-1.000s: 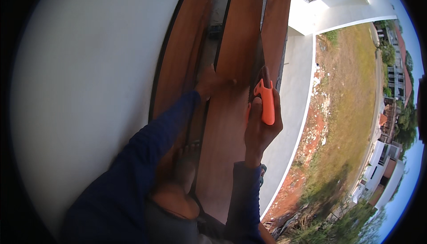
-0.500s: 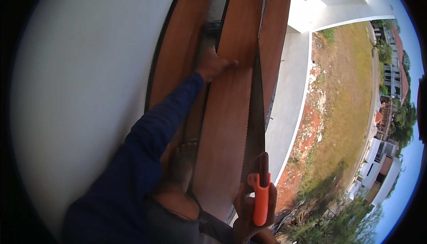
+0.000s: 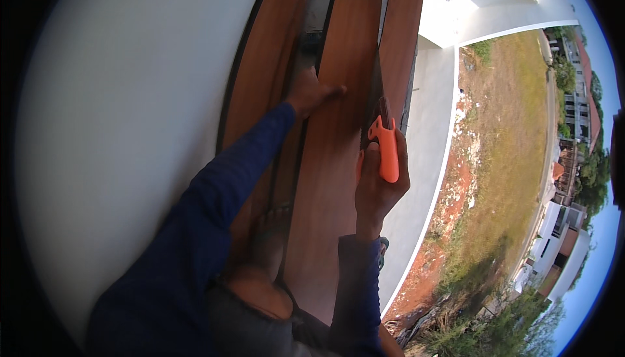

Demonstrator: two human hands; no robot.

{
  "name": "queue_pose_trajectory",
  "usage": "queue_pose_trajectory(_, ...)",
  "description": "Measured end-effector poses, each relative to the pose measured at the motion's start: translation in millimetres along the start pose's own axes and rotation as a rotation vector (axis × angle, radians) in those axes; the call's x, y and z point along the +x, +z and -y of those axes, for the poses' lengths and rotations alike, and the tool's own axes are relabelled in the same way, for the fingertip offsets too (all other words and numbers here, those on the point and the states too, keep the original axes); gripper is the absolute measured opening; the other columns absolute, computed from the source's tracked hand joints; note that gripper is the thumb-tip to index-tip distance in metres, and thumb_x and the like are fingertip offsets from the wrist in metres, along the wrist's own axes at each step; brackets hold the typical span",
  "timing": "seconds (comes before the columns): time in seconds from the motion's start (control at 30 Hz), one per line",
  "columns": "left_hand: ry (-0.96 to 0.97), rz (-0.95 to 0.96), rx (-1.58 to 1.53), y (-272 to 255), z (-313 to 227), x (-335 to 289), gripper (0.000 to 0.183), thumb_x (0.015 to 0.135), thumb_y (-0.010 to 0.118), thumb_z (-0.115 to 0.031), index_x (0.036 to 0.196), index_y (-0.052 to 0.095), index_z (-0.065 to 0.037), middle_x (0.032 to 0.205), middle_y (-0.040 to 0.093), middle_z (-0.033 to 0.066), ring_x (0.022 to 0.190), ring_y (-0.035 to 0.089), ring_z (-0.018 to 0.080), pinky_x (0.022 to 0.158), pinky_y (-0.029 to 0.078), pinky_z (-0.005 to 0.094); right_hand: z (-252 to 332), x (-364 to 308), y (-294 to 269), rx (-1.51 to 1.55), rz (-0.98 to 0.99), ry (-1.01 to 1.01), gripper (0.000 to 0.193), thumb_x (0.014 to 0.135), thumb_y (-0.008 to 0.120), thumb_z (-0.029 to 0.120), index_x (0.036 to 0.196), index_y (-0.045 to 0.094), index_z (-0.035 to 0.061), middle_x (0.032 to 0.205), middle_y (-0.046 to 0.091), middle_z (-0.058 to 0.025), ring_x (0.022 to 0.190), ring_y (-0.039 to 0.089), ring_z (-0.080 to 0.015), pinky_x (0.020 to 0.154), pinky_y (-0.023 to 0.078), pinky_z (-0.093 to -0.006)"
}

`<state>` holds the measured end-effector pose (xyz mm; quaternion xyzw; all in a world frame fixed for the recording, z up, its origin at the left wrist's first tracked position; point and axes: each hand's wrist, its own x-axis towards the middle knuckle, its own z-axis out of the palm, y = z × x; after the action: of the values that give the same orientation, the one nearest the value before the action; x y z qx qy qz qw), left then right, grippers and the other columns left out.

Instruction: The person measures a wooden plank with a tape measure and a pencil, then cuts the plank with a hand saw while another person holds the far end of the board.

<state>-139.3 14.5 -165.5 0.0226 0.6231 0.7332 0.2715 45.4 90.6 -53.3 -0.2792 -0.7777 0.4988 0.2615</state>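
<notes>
My right hand (image 3: 383, 191) is wrapped round the orange handle of a handsaw (image 3: 388, 152). Its dark blade runs away from me along the right side of the middle reddish-brown wooden plank (image 3: 332, 181), and much of it is hidden by the handle. Farther up, my left hand (image 3: 307, 93) grips that plank's left edge, thumb lying on its top face and the other fingers mostly out of sight below the edge. Beneath the plank's left side, a bare foot (image 3: 267, 233) shows in shadow.
A second plank (image 3: 260, 77) lies to the left beside a pale wall (image 3: 130, 129). Another plank (image 3: 405, 25) is at the far right. Past a white ledge (image 3: 420, 194) on the right, a grassy lot (image 3: 501, 129) drops away, with buildings beyond.
My right hand has pushed the saw forward, away from me, so the handle now sits much farther up the plank. My left hand keeps nearly the same place.
</notes>
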Motion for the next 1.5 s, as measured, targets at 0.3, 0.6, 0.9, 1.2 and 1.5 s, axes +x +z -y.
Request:
queue_pose_trajectory(0.3,0.018,-0.079,0.090,8,12,8,0.060,0.069,0.086,-0.010,0.116,0.056,0.011,0.109,0.068,0.0217,0.094,0.070,0.0268,0.086,0.056,0.0335,85,-117,-91,-0.388,-0.013,0.095,0.049,0.086,0.068,0.008,0.130,0.053,-0.0082,0.110,0.067,-0.0172,0.096,0.068,-0.0235,0.085,0.055,-0.0340)
queue_pose_trajectory(0.6,-0.042,0.032,-0.066,7,-16,5,0.055,0.070,0.085,-0.006,0.110,0.053,0.012,0.105,0.067,0.0214,0.091,0.070,0.0251,0.079,0.060,0.0337,78,-156,-105,-0.475,0.003,0.018,0.050,0.089,0.067,0.010,0.129,0.049,-0.0126,0.110,0.065,-0.0192,0.091,0.067,-0.0228,0.078,0.056,-0.0320)
queue_pose_trajectory(0.9,-0.008,0.006,-0.033,3,-11,2,0.053,0.071,0.084,-0.008,0.111,0.056,0.012,0.104,0.068,0.0202,0.095,0.070,0.0230,0.080,0.058,0.0321,3,-74,-40,0.002,-0.061,0.027,0.041,0.092,0.059,0.003,0.131,0.054,-0.0070,0.111,0.065,-0.0156,0.095,0.066,-0.0193,0.080,0.056,-0.0290)
queue_pose_trajectory(1.2,-0.131,-0.026,0.002,27,22,-71,0.066,0.068,0.085,-0.012,0.123,0.056,0.010,0.112,0.068,0.0169,0.099,0.068,0.0226,0.089,0.054,0.0333,16,-17,-39,-0.038,0.010,-0.003,0.045,0.093,0.058,0.004,0.136,0.050,-0.0058,0.105,0.065,-0.0094,0.081,0.064,-0.0105,0.070,0.054,-0.0228)
queue_pose_trajectory(1.5,-0.100,-0.045,0.025,30,10,-58,0.061,0.069,0.086,-0.010,0.119,0.056,0.009,0.111,0.067,0.0176,0.098,0.068,0.0225,0.084,0.057,0.0343,110,-162,-128,-0.427,0.001,0.033,0.038,0.091,0.063,0.008,0.123,0.057,-0.0109,0.106,0.067,-0.0208,0.101,0.067,-0.0300,0.086,0.053,-0.0374)
